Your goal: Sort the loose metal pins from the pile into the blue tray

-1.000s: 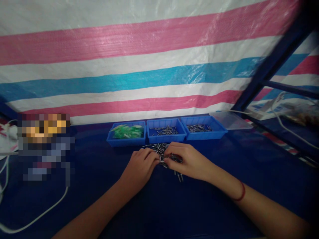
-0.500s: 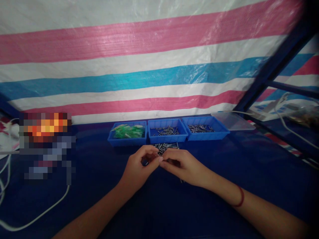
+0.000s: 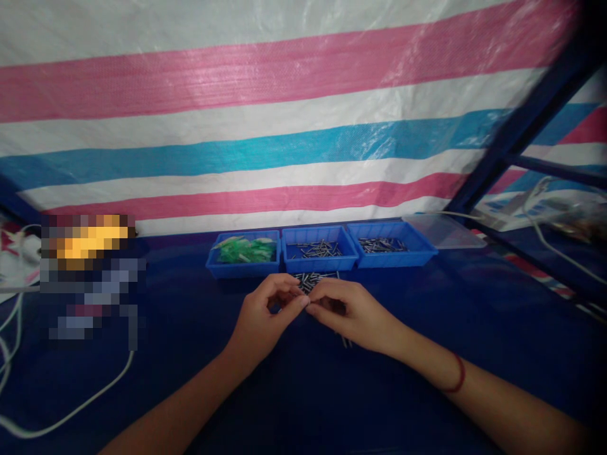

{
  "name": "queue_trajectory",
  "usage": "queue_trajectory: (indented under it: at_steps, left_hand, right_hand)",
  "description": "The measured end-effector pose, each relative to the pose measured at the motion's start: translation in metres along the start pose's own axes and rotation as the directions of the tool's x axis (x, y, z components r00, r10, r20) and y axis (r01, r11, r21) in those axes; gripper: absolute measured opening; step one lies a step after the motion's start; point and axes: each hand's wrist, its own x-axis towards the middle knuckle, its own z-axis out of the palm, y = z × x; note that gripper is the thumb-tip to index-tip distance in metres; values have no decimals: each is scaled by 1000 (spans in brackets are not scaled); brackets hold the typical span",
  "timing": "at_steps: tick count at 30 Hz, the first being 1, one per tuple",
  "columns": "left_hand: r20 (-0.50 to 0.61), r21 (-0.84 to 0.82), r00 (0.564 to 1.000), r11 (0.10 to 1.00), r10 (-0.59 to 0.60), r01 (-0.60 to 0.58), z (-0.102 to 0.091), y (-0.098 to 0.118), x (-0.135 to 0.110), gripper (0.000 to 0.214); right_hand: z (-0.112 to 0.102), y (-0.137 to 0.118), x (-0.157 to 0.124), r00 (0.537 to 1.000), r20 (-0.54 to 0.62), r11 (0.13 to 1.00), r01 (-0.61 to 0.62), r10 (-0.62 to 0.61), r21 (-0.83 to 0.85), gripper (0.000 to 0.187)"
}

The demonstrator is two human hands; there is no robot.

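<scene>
My left hand and my right hand meet fingertip to fingertip above the dark blue table. Both are closed in a pinch, and whatever sits between the fingertips is too small and covered to name. Just behind the fingers lies a pile of short metal pins, partly hidden by the hands. A few loose pins lie below my right hand. Beyond the pile stand a blue bin of metal pins and, to its left, a blue bin with green plastic pieces.
Another blue bin of metal pins stands at the right of the row, beside a clear plastic lid. A white cable curves over the table's left side near blurred objects. A striped sheet hangs behind.
The hands stay together, with only slight shifts of the fingers. More of the loose pins below my right hand shows now.
</scene>
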Motion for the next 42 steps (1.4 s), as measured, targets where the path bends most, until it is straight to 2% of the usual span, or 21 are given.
queue_trajectory:
  at_steps: [8,17,20,22,25,28,30,32,35,38,42]
  left_hand:
    - [-5,-34,1000,999,20,-20,-1,-2,1,23]
    - [43,-7,999,999,33,-33,-3,-3,3,23]
    - [86,53,995,997,48,-53,-2,-1,3,22]
    - [114,159,991,984,63,-81,-2,0,3,24]
    - [148,354,983,923,105,-152,-7,1,4,27]
    - [252,519,959,818,132,-249,-16,1,7,23]
    - [314,607,943,741,105,-285,-21,0,10,22]
    - [353,666,934,683,64,-298,-25,0,11,21]
    - [389,701,921,645,10,-303,-26,-1,12,17]
    - [405,710,914,633,-7,-309,-24,-2,12,16]
    - [409,709,913,630,-1,-317,-22,-2,12,18]
  right_hand:
    - [0,2,0,996,-86,1000,2,-2,-5,8]
    - [-2,-1,-4,982,-187,1000,19,-16,14,8]
    - [-2,-3,-4,979,-197,999,46,-45,5,10]
    - [-5,-3,-3,979,-196,998,54,-56,-15,10]
    - [-23,2,1,964,-256,992,40,-71,-121,12]
    - [-59,14,2,914,-389,939,-28,-114,-342,13]
    - [-87,28,-1,874,-463,857,-122,-146,-500,13]
    - [-113,44,-6,875,-465,746,-219,-134,-628,14]
    - [-140,66,-16,885,-465,579,-362,-33,-730,20]
    - [-149,75,-22,876,-481,537,-421,33,-731,25]
    - [-139,66,-17,878,-476,605,-400,39,-688,25]
